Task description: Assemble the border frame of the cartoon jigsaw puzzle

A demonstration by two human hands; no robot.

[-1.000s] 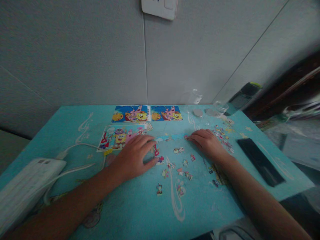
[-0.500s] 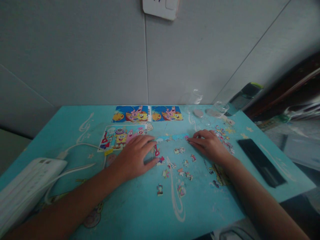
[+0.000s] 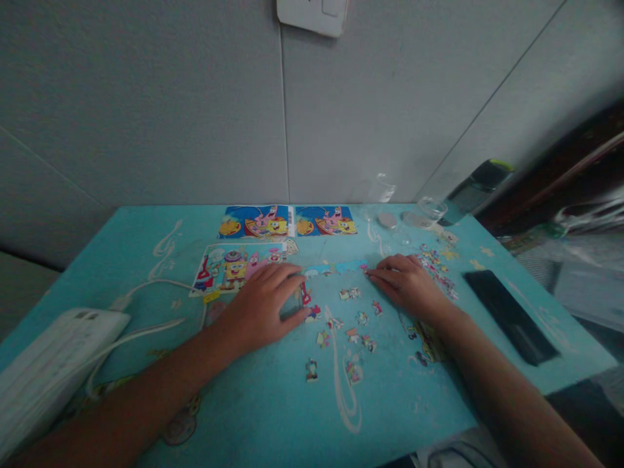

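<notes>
My left hand (image 3: 266, 302) lies over the left side of a partly joined jigsaw puzzle (image 3: 319, 268), its thumb and fingers apart. Its fingertips touch the puzzle's left edge, near red and blue pieces (image 3: 306, 296). At the right end of the joined top row, the fingertips of my right hand (image 3: 402, 283) are pinched on a small puzzle piece (image 3: 364, 266) with pink on it; most of it is hidden. Several loose pieces (image 3: 351, 372) lie scattered below the row. A printed reference picture (image 3: 236, 266) sits partly behind my left hand.
Two cartoon cards (image 3: 326, 221) lie by the wall. A pile of pieces (image 3: 439, 270) is right of my right hand, with a black case (image 3: 509, 317) beyond. Clear plastic containers (image 3: 431, 211) and a bottle (image 3: 475, 188) stand at the back right. A white power strip (image 3: 53, 364) with cables is at left.
</notes>
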